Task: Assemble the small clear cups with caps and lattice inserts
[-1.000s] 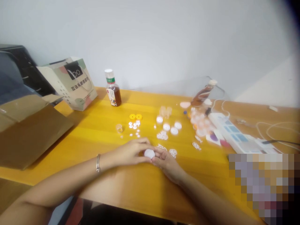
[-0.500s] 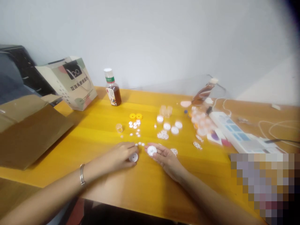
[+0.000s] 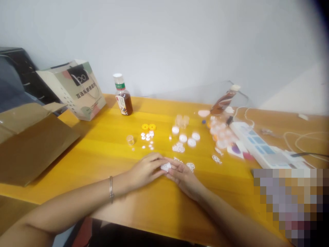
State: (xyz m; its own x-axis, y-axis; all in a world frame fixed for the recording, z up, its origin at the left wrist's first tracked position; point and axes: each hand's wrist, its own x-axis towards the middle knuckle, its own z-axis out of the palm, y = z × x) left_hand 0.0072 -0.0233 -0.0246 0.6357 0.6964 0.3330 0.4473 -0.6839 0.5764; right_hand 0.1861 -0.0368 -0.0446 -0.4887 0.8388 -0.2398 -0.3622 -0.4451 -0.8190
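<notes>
My left hand (image 3: 146,171) and my right hand (image 3: 185,176) meet just above the near middle of the table. Between their fingertips is a white round disc (image 3: 166,167), partly covered and slightly blurred; both hands grip there. Whether one disc or two are pressed together, I cannot tell. Flat white cut-out pieces (image 3: 190,167) lie just beyond my right hand. Small white round pieces (image 3: 151,146) are spread past my left hand. Farther out are several larger white discs (image 3: 183,138) and two yellow discs (image 3: 148,127) side by side.
A cardboard box (image 3: 38,144) and a paper bag (image 3: 84,91) occupy the left. An upright drink bottle (image 3: 123,99) stands at the back, with a tilted bottle (image 3: 223,101) farther right. A power strip (image 3: 254,140) with cables lies on the right. A small clear cup (image 3: 130,140) sits left of centre.
My left hand has moved right, bringing its white disc to the one in my right hand. The discs are now largely covered by fingers. My right hand has stayed nearly in place.
</notes>
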